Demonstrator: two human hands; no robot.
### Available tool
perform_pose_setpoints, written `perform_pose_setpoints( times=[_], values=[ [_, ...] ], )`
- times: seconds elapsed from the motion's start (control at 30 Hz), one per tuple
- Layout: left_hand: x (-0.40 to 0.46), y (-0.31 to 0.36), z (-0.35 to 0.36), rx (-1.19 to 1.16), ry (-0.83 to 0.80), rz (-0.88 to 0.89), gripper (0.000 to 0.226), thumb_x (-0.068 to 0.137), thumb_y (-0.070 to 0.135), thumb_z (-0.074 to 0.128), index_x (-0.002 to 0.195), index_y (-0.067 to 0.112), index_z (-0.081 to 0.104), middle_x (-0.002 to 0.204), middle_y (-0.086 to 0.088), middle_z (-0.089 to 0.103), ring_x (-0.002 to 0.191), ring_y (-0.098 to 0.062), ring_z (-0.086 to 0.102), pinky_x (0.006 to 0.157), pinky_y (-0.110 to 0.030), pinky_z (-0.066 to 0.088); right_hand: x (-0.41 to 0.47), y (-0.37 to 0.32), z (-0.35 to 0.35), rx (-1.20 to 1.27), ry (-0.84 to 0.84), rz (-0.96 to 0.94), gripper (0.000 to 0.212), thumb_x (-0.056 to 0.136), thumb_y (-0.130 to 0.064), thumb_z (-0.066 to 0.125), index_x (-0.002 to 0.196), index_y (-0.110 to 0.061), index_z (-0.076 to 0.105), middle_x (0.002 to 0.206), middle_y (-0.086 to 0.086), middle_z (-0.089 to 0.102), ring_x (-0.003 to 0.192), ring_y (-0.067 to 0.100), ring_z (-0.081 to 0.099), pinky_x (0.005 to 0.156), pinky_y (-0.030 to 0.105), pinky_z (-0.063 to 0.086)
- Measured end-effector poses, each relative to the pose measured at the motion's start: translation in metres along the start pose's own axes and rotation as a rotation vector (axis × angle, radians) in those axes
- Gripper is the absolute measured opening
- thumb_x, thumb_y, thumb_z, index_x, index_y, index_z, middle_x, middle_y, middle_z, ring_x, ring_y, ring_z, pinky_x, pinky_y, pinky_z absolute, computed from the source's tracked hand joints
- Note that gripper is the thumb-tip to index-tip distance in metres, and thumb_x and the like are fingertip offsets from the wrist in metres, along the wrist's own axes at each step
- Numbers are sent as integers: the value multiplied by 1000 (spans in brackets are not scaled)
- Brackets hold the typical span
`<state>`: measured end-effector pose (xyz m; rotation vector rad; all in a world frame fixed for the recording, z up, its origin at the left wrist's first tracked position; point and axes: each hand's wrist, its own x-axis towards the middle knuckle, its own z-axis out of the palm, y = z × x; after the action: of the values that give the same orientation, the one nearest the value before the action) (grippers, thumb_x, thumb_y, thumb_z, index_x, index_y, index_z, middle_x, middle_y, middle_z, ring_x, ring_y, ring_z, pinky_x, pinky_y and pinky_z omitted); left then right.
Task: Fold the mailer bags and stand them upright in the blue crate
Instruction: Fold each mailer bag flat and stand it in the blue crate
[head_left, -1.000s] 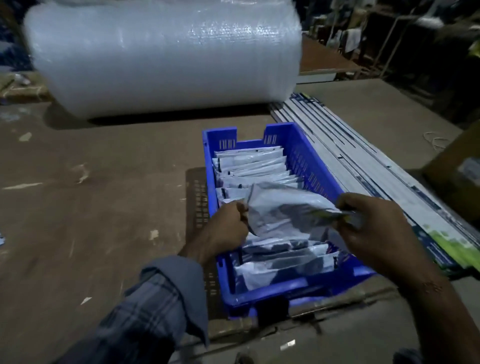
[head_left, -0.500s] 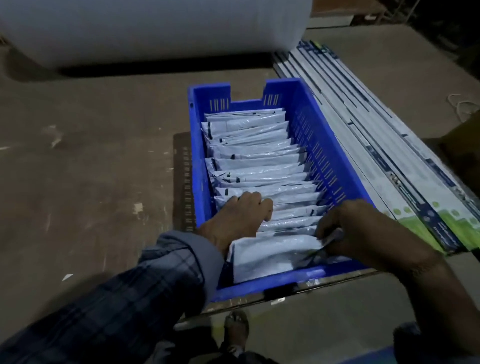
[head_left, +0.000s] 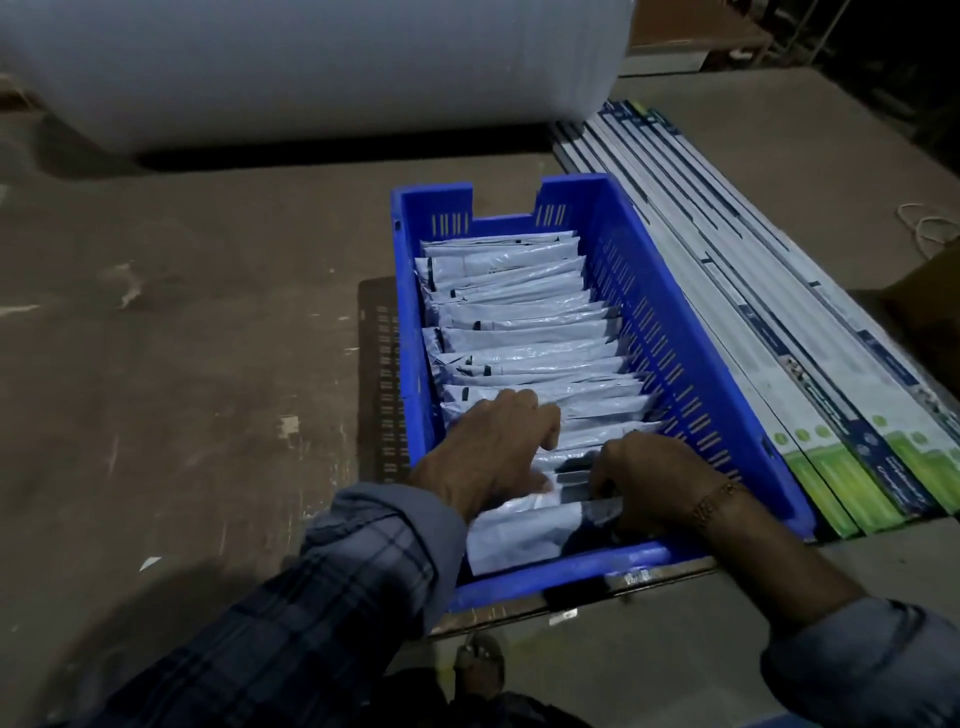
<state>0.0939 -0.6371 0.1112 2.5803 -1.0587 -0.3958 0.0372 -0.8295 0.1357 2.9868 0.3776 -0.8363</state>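
Thin, slick, floppy folded bag (head_left: 519, 535) at blue crate's (head_left: 691, 332) near end: left hand (head_left: 493, 452) presses the row back with relaxed fingers, right hand (head_left: 644, 480) pinches its top edge, probably the best hold.

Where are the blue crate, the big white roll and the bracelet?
Blue crate (head_left: 691, 332): head view, on its right wall.
White roll (head_left: 311, 67): head view, on its curved front.
Bracelet (head_left: 719, 496): head view, on the chain at the right wrist.
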Motion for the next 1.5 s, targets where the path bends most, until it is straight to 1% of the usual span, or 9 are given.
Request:
perform_pose_setpoints(
  times=[0.1,0.23,0.37,0.5,0.63,0.77,0.93,1.33,1.5],
  values=[
    [-1,8,-8,-160,149,55,10,101,29,65,111,28,64,109,8,62,103,-16,59,91,-44,51,-10,4,-15,223,-66,18,32,70,-44,89,97,-30,81,92,-11,76,81,5,69,77,31,60],
    [-13,10,-24,-282,429,71,22,104,25,63,126,30,64,116,12,66,91,-5,57,83,-34,52,-12,-12,-15,199,-28,39,9,73,-23,86,80,-28,82,72,-9,74,70,7,68,75,29,61],
    [-39,-9,-53,-407,666,60,29,103,20,65,132,24,65,118,11,67,94,-6,62,85,-25,52,-6,-26,-15,183,-58,106,19,66,-16,87,64,-31,75,74,-6,76,73,11,70,74,32,62],
    [-77,-63,-67,-459,831,-79,28,102,15,66,129,21,66,117,6,68,99,-11,65,84,-25,52,-7,-51,-38,241,45,150,41,71,-32,93,107,-31,75,101,-6,74,97,14,69,88,35,59],
    [-123,-140,-68,-521,943,-263,24,102,11,65,123,22,69,114,3,72,102,-12,69,86,-27,54,4,-110,-74,269,306,94,31,86,-42,79,113,-28,73,94,-8,76,97,16,68,85,39,58],
    [-181,-218,-67,-457,931,-384,26,103,16,66,128,19,67,118,-2,69,105,-13,66,89,-14,48,26,-187,-100,193,457,102,28,93,-50,68,104,-24,71,94,4,72,89,27,67,75,36,54],
    [-287,-329,-47,-349,810,-646,37,102,37,61,139,33,57,126,1,61,110,-22,62,91,-42,55,66,-274,-125,7,623,143,19,95,-36,64,103,-20,71,95,8,73,92,34,66,80,41,55],
    [-478,-492,-4,-104,768,-1236,54,79,34,68,131,20,63,133,-17,51,112,-46,50,91,-60,51,240,-520,-93,235,374,-199,28,94,-39,58,114,-24,71,106,3,75,99,28,70,81,41,59],
    [-519,-546,-13,-227,591,-1246,104,70,56,88,154,13,45,141,-17,52,131,-40,47,112,-54,37,300,-606,-78,285,308,-319,27,88,-28,60,111,-22,72,105,10,74,96,33,69,81,42,57]
  ],
)
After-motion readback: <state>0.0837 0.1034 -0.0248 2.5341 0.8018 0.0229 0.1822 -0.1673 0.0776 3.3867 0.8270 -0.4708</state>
